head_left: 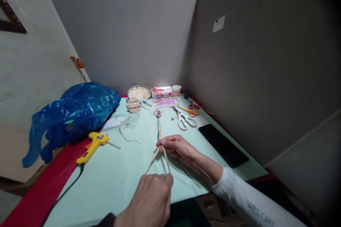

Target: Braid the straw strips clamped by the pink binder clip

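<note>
Beige cord (159,127) in right hand (179,148), two strands (166,160) in left hand (152,195).

Cord (159,127) beige; glue gun (92,146) yellow; plastic bag (85,106) blue; tabletop (106,184) pale green.

Your surface (106,184) is pale mint green, with red showing along its sides. To your left lie the yellow glue gun (93,146) and a loose pale strand (122,133); to your right, white-handled scissors (181,115) and a flat black device (223,145). Towards the back you have a woven basket (139,92), a pink-and-white packet (161,92) and a paper cup (176,90).
</note>
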### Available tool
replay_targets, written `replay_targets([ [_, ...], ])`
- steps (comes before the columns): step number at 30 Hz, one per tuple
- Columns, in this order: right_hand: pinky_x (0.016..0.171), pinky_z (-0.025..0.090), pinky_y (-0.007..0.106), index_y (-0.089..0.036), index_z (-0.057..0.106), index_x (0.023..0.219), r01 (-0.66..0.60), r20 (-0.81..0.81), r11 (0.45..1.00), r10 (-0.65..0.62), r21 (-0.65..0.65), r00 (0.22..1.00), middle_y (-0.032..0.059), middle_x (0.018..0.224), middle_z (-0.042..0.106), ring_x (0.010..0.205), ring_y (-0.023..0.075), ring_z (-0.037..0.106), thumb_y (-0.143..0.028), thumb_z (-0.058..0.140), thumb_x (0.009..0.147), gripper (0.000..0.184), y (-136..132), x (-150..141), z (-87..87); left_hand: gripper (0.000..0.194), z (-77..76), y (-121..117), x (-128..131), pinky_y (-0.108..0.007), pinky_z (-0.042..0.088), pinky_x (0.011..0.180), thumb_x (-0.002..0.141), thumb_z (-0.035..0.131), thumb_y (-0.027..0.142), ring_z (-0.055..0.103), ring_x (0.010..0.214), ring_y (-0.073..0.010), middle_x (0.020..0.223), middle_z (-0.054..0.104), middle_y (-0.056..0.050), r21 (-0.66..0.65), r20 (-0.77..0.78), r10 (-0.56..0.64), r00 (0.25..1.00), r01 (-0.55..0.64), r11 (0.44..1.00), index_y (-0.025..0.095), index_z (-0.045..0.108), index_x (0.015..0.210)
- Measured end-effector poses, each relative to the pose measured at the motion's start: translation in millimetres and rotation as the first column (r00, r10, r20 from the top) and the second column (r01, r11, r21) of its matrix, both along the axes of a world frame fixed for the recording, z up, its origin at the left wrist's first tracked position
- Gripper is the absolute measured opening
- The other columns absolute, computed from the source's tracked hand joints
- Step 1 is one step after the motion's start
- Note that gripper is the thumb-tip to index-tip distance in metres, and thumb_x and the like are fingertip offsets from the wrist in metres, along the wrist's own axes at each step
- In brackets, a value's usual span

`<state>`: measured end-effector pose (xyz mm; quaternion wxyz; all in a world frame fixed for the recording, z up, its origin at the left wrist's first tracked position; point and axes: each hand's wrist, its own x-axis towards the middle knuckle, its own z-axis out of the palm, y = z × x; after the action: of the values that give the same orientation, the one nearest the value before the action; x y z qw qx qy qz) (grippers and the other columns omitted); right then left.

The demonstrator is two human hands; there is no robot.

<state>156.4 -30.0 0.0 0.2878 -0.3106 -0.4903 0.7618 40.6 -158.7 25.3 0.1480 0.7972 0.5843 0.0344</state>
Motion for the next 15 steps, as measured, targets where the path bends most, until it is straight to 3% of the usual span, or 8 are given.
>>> replay_targets([
  [2,0.045,0.005,0.025,-0.008,0.069,0.08,-0.01,-0.008,1.0,0.01,-0.005,1.0,0.0007,0.063,0.058,0.043,0.0023,0.018,-0.031,0.071,0.072,0.024,0.4,0.4,-1.3,0.03,10.1,3.1,-9.1,-0.032,0.037,0.065,0.092,0.041,0.035,0.061,0.073,-0.0223,0.079,0.067,-0.007,0.025,0.141,0.053,0.989,-0.057,0.998,0.02,0.061,0.075],
  [3,0.045,0.006,0.025,-0.009,0.069,0.079,-0.015,-0.01,1.0,0.015,0.0,1.0,-0.0003,0.062,0.056,0.044,0.0025,0.02,-0.031,0.071,0.072,0.024,0.3,0.4,-1.9,0.033,14.7,9.1,-15.8,-0.032,0.038,0.067,0.091,0.042,0.041,0.06,0.074,-0.0216,0.078,0.066,-0.006,0.068,0.233,0.144,0.962,-0.163,0.984,0.02,0.061,0.073],
  [5,0.045,0.007,0.024,-0.01,0.067,0.076,-0.022,-0.006,1.0,0.022,0.021,1.0,-0.0026,0.058,0.05,0.044,0.0031,0.021,-0.031,0.07,0.073,0.022,-0.6,0.1,-2.3,0.031,19.4,28.5,-29.7,-0.032,0.04,0.076,0.092,0.042,0.04,0.059,0.082,-0.021,0.085,0.066,-0.006,0.135,0.456,0.248,0.855,-0.342,0.93,0.02,0.062,0.08],
  [7,0.046,0.007,0.024,-0.011,0.064,0.07,-0.026,0.005,0.999,0.026,0.042,1.0,-0.0056,0.052,0.042,0.044,0.0035,0.02,-0.031,0.069,0.073,0.021,-1.8,-0.2,-1.5,0.023,15.5,52.8,-39.3,-0.032,0.041,0.078,0.088,0.048,0.039,0.057,0.086,-0.021,0.092,0.066,-0.006,0.047,0.62,0.288,0.73,-0.401,0.915,0.02,0.062,0.088],
  [8,0.045,0.007,0.024,-0.012,0.061,0.067,-0.029,0.011,0.998,0.028,0.049,1.0,-0.0066,0.05,0.039,0.044,0.0037,0.019,-0.031,0.069,0.073,0.021,-2.5,-0.3,-0.6,0.022,10.8,64.3,-41.3,-0.03,0.042,0.074,0.085,0.053,0.039,0.057,0.084,-0.0202,0.092,0.065,-0.006,-0.069,0.704,0.299,0.644,-0.357,0.932,0.019,0.06,0.088],
  [10,0.045,0.007,0.024,-0.013,0.057,0.064,-0.033,0.014,0.997,0.032,0.065,0.999,-0.0062,0.049,0.04,0.044,0.004,0.02,-0.031,0.067,0.075,0.023,-3.9,0.0,1.4,0.022,-1.5,82.3,-39.9,-0.026,0.041,0.063,0.078,0.06,0.039,0.053,0.071,-0.0165,0.078,0.06,-0.004,-0.323,0.825,0.357,0.437,-0.154,0.934,0.017,0.056,0.081],
  [13,0.045,0.009,0.023,-0.013,0.056,0.067,-0.024,0.005,0.996,0.024,0.09,1.0,-0.0023,0.058,0.05,0.046,0.0043,0.026,-0.029,0.063,0.077,0.02,-6.6,2.1,4.3,0.026,-17.1,92.6,-31.1,-0.02,0.029,0.046,0.079,0.058,0.041,0.038,0.051,-0.0083,0.065,0.048,0.003,-0.413,0.847,0.398,0.352,-0.032,0.91,0.017,0.049,0.075],
  [15,0.045,0.01,0.023,-0.013,0.055,0.07,-0.025,-0.002,0.994,0.025,0.106,1.0,-0.0034,0.059,0.049,0.046,0.0041,0.025,-0.028,0.061,0.078,0.017,-8.8,3.7,5.0,0.027,-22.2,91.2,-27.2,-0.019,0.017,0.042,0.081,0.056,0.042,0.024,0.046,-0.0054,0.061,0.038,0.006,-0.457,0.849,0.433,0.301,0.008,0.89,0.018,0.046,0.076],
])
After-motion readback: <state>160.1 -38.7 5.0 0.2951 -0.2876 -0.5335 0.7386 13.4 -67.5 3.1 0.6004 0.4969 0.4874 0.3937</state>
